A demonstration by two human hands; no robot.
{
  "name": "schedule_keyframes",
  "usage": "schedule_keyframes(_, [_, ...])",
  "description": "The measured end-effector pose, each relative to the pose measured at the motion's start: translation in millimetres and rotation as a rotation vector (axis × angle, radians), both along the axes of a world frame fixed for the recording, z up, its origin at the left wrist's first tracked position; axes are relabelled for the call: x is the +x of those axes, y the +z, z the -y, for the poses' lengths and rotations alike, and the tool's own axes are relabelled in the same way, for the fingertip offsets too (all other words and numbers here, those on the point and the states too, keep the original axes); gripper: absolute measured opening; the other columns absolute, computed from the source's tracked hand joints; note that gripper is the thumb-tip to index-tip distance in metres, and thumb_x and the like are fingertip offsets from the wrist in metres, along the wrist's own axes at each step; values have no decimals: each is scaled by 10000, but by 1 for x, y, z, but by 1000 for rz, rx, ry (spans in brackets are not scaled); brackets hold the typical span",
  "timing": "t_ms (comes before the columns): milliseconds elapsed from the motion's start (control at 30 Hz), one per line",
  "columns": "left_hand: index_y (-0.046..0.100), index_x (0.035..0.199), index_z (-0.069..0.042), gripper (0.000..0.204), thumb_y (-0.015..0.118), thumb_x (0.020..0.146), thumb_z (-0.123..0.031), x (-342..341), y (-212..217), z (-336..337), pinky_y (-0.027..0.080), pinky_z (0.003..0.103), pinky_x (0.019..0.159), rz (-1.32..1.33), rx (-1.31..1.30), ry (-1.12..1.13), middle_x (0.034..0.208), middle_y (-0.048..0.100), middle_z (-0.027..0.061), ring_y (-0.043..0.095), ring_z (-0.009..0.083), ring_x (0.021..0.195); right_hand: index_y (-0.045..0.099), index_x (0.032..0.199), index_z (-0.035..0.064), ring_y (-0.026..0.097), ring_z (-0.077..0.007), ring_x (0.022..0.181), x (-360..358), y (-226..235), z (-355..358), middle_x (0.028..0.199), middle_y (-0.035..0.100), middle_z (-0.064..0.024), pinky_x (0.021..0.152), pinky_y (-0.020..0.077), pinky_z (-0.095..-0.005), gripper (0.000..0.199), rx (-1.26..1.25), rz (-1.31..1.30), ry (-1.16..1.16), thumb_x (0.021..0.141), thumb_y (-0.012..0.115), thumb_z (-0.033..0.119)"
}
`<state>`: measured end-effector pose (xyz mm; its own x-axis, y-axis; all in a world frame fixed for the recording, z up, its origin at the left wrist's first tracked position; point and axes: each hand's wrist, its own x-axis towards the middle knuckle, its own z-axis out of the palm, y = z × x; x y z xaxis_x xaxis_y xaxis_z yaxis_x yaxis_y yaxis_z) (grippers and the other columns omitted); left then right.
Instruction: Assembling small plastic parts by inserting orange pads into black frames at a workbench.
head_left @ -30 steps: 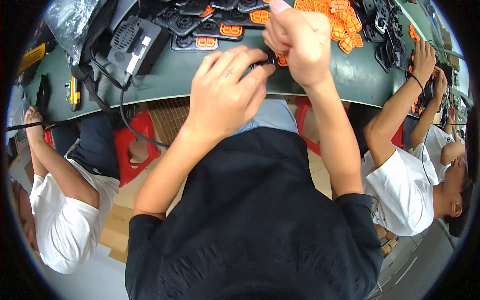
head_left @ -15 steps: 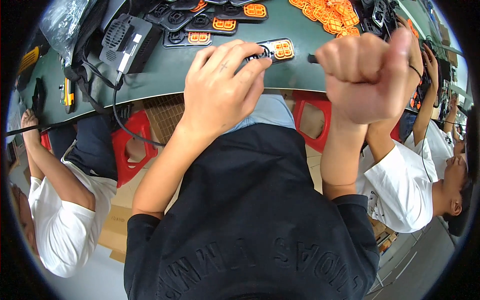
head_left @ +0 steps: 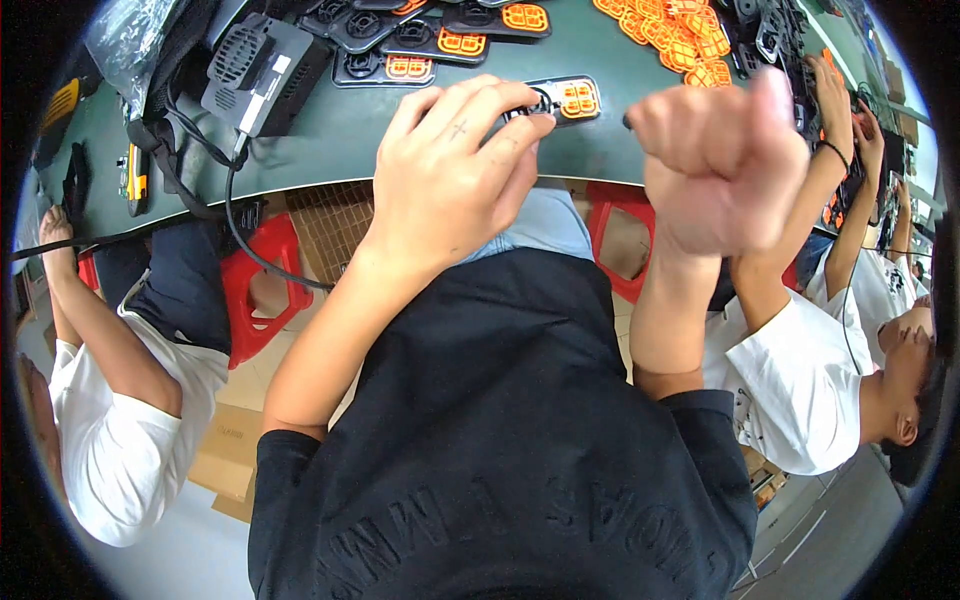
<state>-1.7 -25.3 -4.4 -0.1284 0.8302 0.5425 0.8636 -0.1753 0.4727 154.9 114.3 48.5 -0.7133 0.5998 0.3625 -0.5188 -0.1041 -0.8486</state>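
My left hand (head_left: 450, 170) lies spread over the near edge of the green table (head_left: 340, 130). Its fingertips press on a black plastic panel (head_left: 570, 98) that has an orange keypad at its right end. My right hand (head_left: 720, 160) is lifted off the table in a fist close to the camera, blurred, just right of that panel. A small dark tool tip (head_left: 628, 120) pokes out of the fist's left side; the rest of the tool is hidden in the hand.
More black panels with orange keypads (head_left: 420, 40) lie in a row behind, beside a heap of loose orange keypads (head_left: 680, 40). A black vented device (head_left: 260, 70) with a cable sits at left. Co-workers in white shirts sit on both sides (head_left: 120, 440) (head_left: 800, 380). Red stools (head_left: 260, 290) stand below.
My right hand has come back from the orange keypad heap and risen toward the camera as a fist. My left hand has stayed on the panel.
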Motion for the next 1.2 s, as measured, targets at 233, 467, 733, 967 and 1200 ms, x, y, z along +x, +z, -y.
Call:
schedule_keyframes(233, [770,1057,-142,258,795,801,-115,2,-6,1,501,398,957,-21,7,2,1168,719,-2,703,220,1135,276,639,164,142,-104,475,-14,18,-11,532,225,46,487,167,-332,553,-69,22,-205,1166,398,279])
schedule_keyframes(467, [767,1052,-146,249,791,807,-111,6,-5,-2,502,396,934,-42,50,7,1157,719,-8,702,216,1128,315,617,157,235,-81,431,-31,-28,-8,521,290,59,440,198,-310,601,-36,244,-324,1169,503,299])
schedule_keyframes(733, [772,1029,-150,207,788,823,-129,-1,-4,-4,500,390,934,-54,19,22,1148,720,-10,700,207,1127,418,663,136,274,-88,462,-52,-20,-9,589,322,49,486,237,-287,506,-167,220,-179,1131,600,200])
schedule_keyframes(967, [785,1023,-170,171,807,855,-144,-1,13,3,499,452,989,6,-53,48,1293,711,34,647,315,1249,256,637,198,117,-122,486,-8,9,-56,545,178,67,503,160,-339,565,-332,-74,-83,1164,401,339])
schedule_keyframes(1200, [766,983,-121,182,880,858,-188,-3,16,3,503,447,992,106,-74,-48,1159,698,62,661,297,1133,283,646,195,189,-102,471,28,-34,-45,551,224,61,483,199,-298,581,-673,-27,-184,1185,425,358])
